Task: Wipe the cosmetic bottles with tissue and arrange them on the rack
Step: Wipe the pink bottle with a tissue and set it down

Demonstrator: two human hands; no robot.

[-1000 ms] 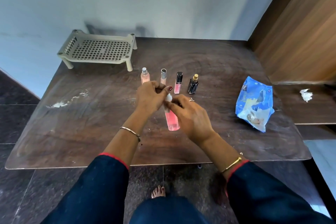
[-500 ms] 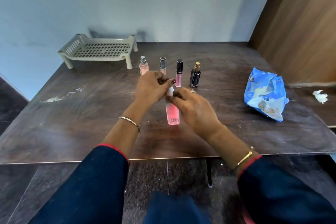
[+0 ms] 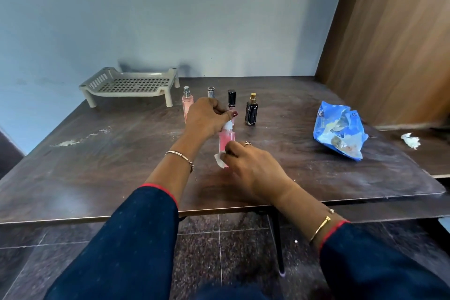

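A pink bottle (image 3: 226, 140) with a white cap stands upright on the dark table (image 3: 121, 153). My left hand (image 3: 207, 118) grips its cap from above. My right hand (image 3: 248, 165) presses a small white tissue (image 3: 219, 160) against the bottle's lower part. Behind my hands stand a pale pink spray bottle (image 3: 187, 102), a silver-capped bottle (image 3: 211, 92) mostly hidden by my left hand, a black-capped tube (image 3: 231, 98) and a black bottle with a gold cap (image 3: 251, 111). The beige perforated rack (image 3: 129, 85) sits at the back left with nothing on it.
A crumpled blue tissue packet (image 3: 339, 129) lies at the right of the table. A used white tissue wad (image 3: 411, 140) lies on the lower ledge further right. White smears (image 3: 73, 141) mark the table's left side. A wooden panel (image 3: 389, 44) rises at the right.
My right hand with the tissue has slid down from the bottle's neck to its lower part. My left hand still holds the cap. The camera has tilted up.
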